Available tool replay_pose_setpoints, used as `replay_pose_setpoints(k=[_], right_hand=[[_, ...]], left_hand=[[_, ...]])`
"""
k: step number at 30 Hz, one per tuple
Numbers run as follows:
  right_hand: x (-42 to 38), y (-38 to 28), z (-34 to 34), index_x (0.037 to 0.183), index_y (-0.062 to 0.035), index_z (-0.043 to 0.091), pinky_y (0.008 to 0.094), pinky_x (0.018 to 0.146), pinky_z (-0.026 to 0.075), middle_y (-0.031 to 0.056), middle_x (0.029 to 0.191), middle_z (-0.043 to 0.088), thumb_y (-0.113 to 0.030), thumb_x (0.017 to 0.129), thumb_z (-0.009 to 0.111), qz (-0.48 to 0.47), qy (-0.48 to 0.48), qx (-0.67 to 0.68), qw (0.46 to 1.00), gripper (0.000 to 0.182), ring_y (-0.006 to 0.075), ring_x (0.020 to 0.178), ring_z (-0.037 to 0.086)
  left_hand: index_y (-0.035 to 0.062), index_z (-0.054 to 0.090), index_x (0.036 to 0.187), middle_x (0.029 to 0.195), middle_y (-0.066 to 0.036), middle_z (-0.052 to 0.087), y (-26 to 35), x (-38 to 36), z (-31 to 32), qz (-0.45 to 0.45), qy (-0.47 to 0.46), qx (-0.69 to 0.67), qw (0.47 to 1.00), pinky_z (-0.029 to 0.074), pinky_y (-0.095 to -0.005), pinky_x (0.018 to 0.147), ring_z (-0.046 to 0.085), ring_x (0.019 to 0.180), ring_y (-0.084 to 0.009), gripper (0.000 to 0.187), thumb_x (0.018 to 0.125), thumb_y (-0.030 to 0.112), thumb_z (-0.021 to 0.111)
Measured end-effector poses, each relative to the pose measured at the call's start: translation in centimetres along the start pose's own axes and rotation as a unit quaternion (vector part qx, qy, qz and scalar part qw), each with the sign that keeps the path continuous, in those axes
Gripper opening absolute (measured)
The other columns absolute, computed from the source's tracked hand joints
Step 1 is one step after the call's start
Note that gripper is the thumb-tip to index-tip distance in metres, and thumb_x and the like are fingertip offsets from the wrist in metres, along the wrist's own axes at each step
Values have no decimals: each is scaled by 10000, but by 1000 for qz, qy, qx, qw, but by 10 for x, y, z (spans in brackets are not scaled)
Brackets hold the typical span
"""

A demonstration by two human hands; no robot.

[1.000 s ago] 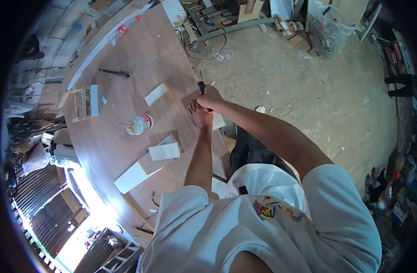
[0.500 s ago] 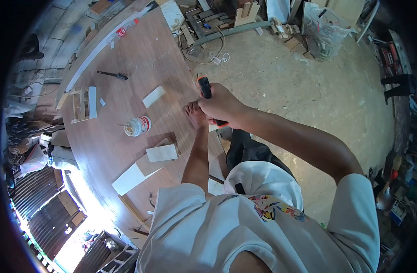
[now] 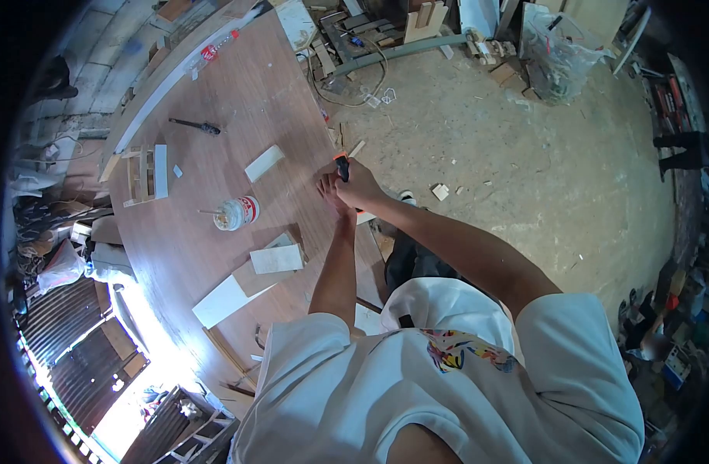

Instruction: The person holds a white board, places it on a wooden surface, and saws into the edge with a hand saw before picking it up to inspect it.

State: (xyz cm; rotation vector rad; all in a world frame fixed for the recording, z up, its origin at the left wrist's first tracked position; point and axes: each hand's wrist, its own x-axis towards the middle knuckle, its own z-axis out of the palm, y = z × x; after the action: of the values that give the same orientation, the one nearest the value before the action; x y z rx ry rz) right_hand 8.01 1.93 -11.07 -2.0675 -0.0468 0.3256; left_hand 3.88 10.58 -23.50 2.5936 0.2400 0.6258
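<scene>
My right hand (image 3: 358,188) is closed round the black-and-orange handle of what looks like a handsaw (image 3: 342,168), at the table's right edge. Its blade cannot be made out. Close beside it, my left hand (image 3: 333,192) presses down at the same edge with its fingers laid out. A bit of white board (image 3: 364,218) shows just below the two hands; the rest of it is hidden. Left of them, a white-faced block (image 3: 264,163) lies on the brown table (image 3: 207,174).
A labelled jar (image 3: 236,214) with a stick in it stands on the table near several white boards (image 3: 277,259). Farther off are a small wooden frame (image 3: 147,175), a dark tool (image 3: 195,125) and a plastic bottle (image 3: 215,48). Wood scraps (image 3: 440,191) lie on the floor.
My right hand has dropped lower with the handle, and my right arm has drawn in to the left. My left hand stays nearly in place. A floor scrap behind the arm now shows.
</scene>
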Motion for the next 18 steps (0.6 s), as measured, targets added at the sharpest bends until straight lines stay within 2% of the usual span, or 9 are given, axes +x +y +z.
replay_pose_setpoints(k=[2,6,8,11,12,13,15,16,18], right_hand=[[6,-5,-21,881,-11,504,360,450,451,127,621,536,-73,752,507,144,-116,175,967,143,228,480,562],[18,-9,-19,867,53,525,351,385,449,151,618,576,-65,730,480,163,-128,242,948,186,204,423,561],[44,-15,-19,702,36,545,349,413,472,134,574,566,-76,718,488,270,-190,246,911,126,213,444,572],[68,-17,-17,626,35,569,338,444,495,142,558,583,-110,712,526,273,-146,201,929,175,226,467,599],[70,-18,-17,695,74,603,338,471,511,162,615,624,-146,706,556,261,-142,129,946,225,219,528,639],[68,-17,-18,695,74,603,338,471,511,162,615,624,-146,706,556,262,-140,131,946,225,219,528,639],[46,-25,-27,796,82,619,337,545,529,202,711,650,-151,704,576,252,-174,100,947,255,234,607,669],[33,-4,-11,709,13,547,335,405,471,94,551,577,-219,783,580,127,-92,85,984,245,197,438,585],[-4,6,-9,741,-6,551,324,391,454,107,551,577,-236,784,604,41,10,170,985,240,196,407,564]], left_hand=[[52,547,885,885,-118,506,10,6,-6,-8,-40,6,999,372,-433,845,472,872,-325,263,723,253,598],[49,525,857,859,-127,497,6,3,-1,39,30,29,998,370,-443,835,469,861,-332,229,710,206,604],[7,527,1065,1065,-160,538,-2,-3,-1,-26,-75,5,997,323,-485,966,479,1039,-350,407,719,198,626],[6,521,1076,1055,-172,539,0,3,0,-50,-103,15,993,318,-490,972,477,1044,-355,431,703,179,649],[39,479,828,875,-158,504,7,4,-1,0,-14,20,1000,375,-463,818,472,871,-355,143,726,102,559],[39,479,828,875,-158,504,10,6,-4,2,-14,20,1000,375,-463,818,472,871,-355,143,726,102,559],[53,484,824,861,-144,509,8,3,-2,20,10,21,1000,374,-466,825,475,873,-346,145,719,118,561],[53,484,824,861,-144,509,5,2,-2,20,10,21,1000,374,-466,825,475,873,-346,145,719,118,561],[75,504,820,856,-120,508,0,4,-1,48,29,-40,998,365,-456,835,482,876,-322,167,705,167,582]])
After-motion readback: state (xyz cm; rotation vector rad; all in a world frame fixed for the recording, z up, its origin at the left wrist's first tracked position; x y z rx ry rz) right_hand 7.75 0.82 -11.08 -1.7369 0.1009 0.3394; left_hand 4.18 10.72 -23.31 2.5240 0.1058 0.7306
